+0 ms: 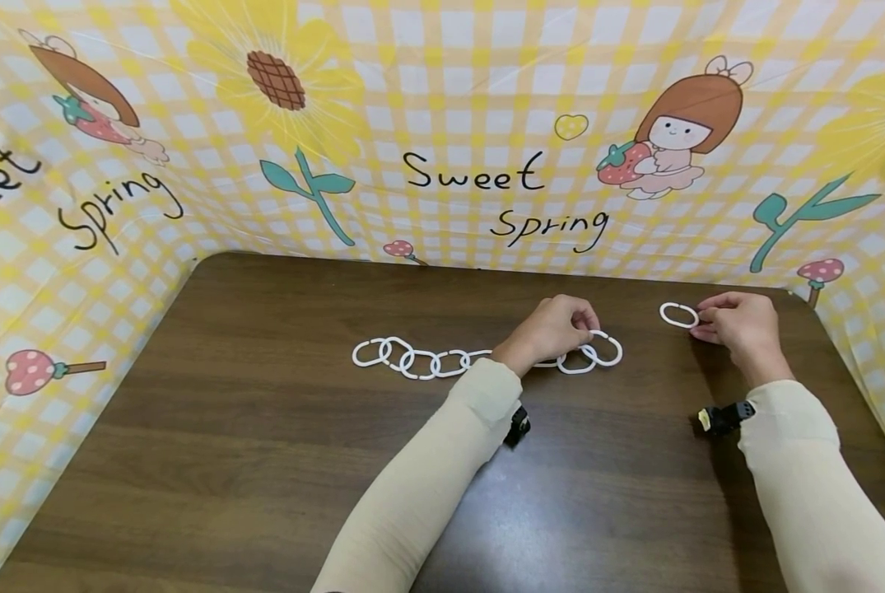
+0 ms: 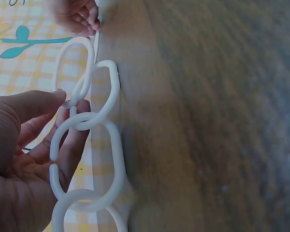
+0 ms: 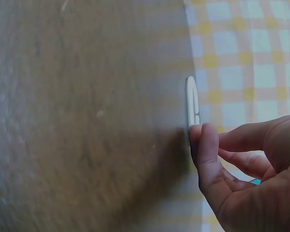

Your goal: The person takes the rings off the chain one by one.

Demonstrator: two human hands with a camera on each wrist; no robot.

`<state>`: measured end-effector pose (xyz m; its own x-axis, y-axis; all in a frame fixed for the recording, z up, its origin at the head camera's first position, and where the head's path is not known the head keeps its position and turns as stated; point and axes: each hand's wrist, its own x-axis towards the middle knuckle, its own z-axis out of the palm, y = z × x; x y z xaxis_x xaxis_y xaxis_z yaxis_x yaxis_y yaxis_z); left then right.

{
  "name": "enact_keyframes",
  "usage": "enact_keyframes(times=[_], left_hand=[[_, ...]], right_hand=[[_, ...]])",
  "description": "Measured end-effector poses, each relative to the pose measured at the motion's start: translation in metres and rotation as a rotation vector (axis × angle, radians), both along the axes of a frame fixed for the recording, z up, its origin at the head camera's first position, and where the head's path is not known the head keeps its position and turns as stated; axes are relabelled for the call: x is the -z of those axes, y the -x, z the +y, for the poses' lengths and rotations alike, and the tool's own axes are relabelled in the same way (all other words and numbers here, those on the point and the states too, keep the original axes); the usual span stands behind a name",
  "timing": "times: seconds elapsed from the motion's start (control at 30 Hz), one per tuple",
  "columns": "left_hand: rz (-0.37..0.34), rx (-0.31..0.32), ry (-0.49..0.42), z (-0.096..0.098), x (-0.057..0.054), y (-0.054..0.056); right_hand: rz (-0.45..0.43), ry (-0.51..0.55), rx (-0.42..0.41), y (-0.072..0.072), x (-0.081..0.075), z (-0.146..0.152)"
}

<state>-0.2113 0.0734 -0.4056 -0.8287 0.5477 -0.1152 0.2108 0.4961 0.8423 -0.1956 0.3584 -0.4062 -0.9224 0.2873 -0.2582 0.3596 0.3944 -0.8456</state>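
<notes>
A chain of several white plastic links (image 1: 422, 365) stretches across the brown table, its left part lying flat. At its right end my left hand (image 1: 553, 329) pinches the last link (image 1: 611, 349) between thumb and fingers. The left wrist view shows that end link (image 2: 89, 53) tilted up, with the neighbouring links (image 2: 118, 154) hanging through one another; one has a small gap in its side. Farther right, my right hand (image 1: 742, 325) pinches a single loose link (image 1: 677, 315) by its right end. In the right wrist view this link (image 3: 191, 99) appears edge-on, held at the fingertips.
The wooden table (image 1: 264, 461) ends at the back against a yellow checked cloth (image 1: 449, 99) printed with flowers and lettering. Cloth also rises at the left and right sides. Small black devices (image 1: 724, 418) sit at both wrists, by the pale sleeves.
</notes>
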Motion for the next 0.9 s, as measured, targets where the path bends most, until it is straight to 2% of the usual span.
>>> enact_keyframes(times=[0.2,0.47,0.67,0.9], left_hand=[[0.01,0.002,0.004,0.0,-0.001,0.0],[0.013,0.006,-0.022,-0.003,-0.001,0.001],[0.031,0.005,-0.014,-0.004,-0.002,0.001],[0.037,0.0,0.004,-0.005,-0.002,0.001]], right_hand=[[0.062,-0.048,-0.053,-0.005,-0.009,-0.006],[0.101,-0.133,-0.199,-0.015,-0.026,-0.021],[0.156,-0.138,-0.258,-0.024,-0.031,-0.038],[0.16,-0.131,-0.313,-0.034,-0.032,-0.05]])
